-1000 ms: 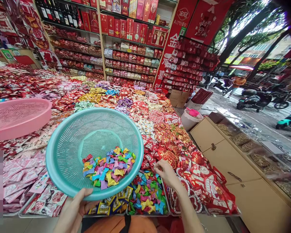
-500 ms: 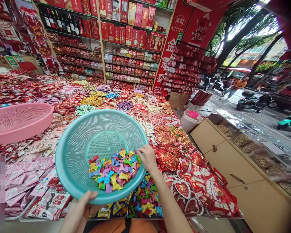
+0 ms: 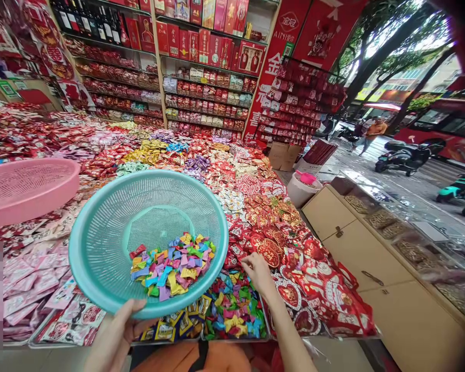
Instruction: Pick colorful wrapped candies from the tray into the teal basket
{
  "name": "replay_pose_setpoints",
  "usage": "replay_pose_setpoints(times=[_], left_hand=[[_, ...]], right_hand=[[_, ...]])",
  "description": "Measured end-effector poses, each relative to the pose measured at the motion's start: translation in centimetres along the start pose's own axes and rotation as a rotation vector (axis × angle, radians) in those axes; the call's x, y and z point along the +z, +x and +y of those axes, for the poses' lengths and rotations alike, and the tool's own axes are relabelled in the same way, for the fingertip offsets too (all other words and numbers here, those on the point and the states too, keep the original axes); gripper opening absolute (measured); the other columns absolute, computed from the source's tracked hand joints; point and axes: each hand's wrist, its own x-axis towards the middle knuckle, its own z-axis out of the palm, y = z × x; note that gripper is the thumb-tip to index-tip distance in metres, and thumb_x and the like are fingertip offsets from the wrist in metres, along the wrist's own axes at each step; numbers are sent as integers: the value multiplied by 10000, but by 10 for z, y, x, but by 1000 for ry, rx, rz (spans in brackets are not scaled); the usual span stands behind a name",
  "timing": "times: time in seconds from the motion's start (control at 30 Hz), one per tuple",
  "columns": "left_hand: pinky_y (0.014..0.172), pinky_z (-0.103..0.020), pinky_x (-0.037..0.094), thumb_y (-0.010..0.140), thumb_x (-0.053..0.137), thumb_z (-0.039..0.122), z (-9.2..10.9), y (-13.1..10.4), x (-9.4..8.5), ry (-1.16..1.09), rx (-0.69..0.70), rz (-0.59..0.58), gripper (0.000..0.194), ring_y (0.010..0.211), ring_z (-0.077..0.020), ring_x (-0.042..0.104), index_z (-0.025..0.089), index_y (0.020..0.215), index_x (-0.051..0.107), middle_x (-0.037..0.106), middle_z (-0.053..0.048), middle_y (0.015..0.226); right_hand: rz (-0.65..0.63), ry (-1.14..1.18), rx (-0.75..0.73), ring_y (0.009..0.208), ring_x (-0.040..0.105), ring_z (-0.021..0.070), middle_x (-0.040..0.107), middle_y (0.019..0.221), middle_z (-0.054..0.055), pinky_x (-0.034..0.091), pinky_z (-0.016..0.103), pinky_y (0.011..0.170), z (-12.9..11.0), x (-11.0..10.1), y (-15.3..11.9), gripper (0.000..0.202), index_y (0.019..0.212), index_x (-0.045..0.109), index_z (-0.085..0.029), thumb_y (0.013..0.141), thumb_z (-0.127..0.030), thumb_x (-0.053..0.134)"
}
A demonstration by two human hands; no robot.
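A round turquoise plastic basket (image 3: 83, 263) tilts toward me above the heaps of sweets. My left hand (image 3: 122, 323) grips its near rim, thumb on top and fingers underneath. Inside, on the near side, lies a pile of small colourful wrapped candies (image 3: 172, 268). Just right of the basket, my right hand (image 3: 259, 274) hangs over the goods with thumb and fingers drawn together; whether anything is between them I cannot make out. Below it a tray holds similar colourful candies (image 3: 236, 310), partly covered by the basket. Yellow-and-blue packets (image 3: 174, 325) lie beside that tray.
A pink plastic basket (image 3: 31, 206) rests on the goods at the left. Heart-shaped red packets (image 3: 290, 294) cover the right side. A wooden cabinet (image 3: 349, 248) with several bins stands at the right, near a white bucket (image 3: 302, 188). Stocked shelves (image 3: 205, 77) line the back.
My right hand has moved from over the basket's right rim to the right and down, off the basket. The basket has shifted slightly left, still held by my left hand.
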Motion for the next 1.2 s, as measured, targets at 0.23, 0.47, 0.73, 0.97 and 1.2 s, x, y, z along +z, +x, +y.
replay_pose_setpoints(times=[0.23, 0.47, 0.73, 0.97, 1.2], left_hand=[[626, -387, 607, 537, 781, 167, 7, -1, 0, 6, 6, 12, 150, 700, -250, 679, 131, 644, 682, 727, -63, 796], [630, -375, 607, 561, 792, 174, 5, -2, -1, 20, 19, -11, 181, 713, -249, 687, 141, 703, 684, 739, -64, 840], [651, -373, 605, 579, 786, 186, 1, 1, -4, 14, 20, -13, 193, 773, -269, 698, 161, 726, 665, 744, -62, 910], [707, -402, 608, 596, 794, 218, -2, 3, -8, 31, 27, -37, 178, 849, -281, 693, 155, 716, 680, 742, -59, 925], [711, -420, 610, 599, 790, 218, -4, 5, -9, 27, 17, -33, 157, 824, -289, 696, 143, 693, 690, 740, -69, 880]], right_hand=[[-346, -250, 214, 937, 608, 219, 688, 950, 80, 386, 271, 747, 16, 25, -26, 85, 813, 714, -183, 819, -176, 629], [-356, -283, 233, 903, 636, 238, 698, 896, 110, 364, 279, 693, 11, 36, -31, 127, 725, 687, -157, 831, -155, 617], [-313, -278, 222, 821, 631, 207, 689, 841, 93, 331, 256, 633, 7, 41, -30, 154, 692, 669, -168, 818, -121, 593], [-249, -240, 190, 769, 599, 170, 673, 787, 54, 313, 239, 628, 6, 29, -23, 198, 670, 659, -174, 805, -82, 547], [-265, -271, 248, 728, 633, 207, 663, 697, 58, 274, 249, 562, 15, 36, -23, 191, 586, 625, -177, 766, -192, 685]])
